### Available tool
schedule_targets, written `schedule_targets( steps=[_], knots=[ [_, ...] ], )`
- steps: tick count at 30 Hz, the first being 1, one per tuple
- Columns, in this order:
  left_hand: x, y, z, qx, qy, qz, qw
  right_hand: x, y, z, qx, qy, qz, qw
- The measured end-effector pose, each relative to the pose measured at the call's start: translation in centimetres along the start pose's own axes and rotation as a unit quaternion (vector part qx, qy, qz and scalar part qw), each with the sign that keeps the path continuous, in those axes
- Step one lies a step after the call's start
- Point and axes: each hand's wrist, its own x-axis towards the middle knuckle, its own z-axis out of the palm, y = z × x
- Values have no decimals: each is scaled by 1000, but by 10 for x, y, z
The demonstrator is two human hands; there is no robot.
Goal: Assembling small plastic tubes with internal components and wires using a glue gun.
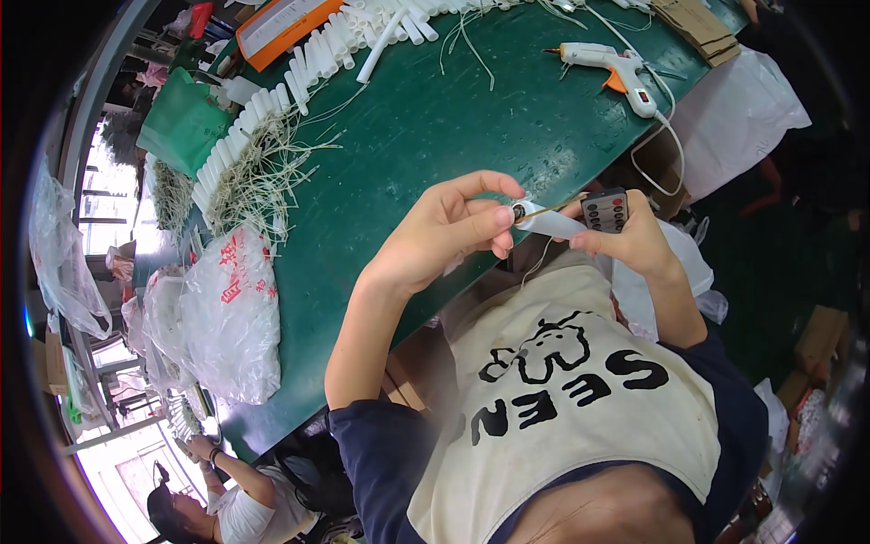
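The left hand [444, 231] pinches one end of a white plastic tube [548, 220] between thumb and fingers. The right hand [625, 238] grips the tube's other end together with a small dark remote control [605, 210], above the green tabletop [435, 127], where a hot-glue gun [612, 68] and more white tubes [272, 100] lie.

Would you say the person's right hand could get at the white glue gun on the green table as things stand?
Probably not at once: the right hand already holds a small dark remote and a white tube. The glue gun lies unobstructed on the table.

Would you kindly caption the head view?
Both hands, left and right, hold a white tube over a green table.
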Motion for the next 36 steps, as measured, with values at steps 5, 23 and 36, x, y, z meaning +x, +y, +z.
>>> schedule_targets(
  steps=[5,23,36],
  knots=[
    [4,-7,-3,-31,-5,55,998,1,-1,0,8,2,4,1000],
    [5,2,5,78,-180,29,980,-3,2,-4,-19,-41,-29,999],
    [8,-1,0,73,-209,40,974,-1,10,-9,-15,-62,-41,997]
  ],
)
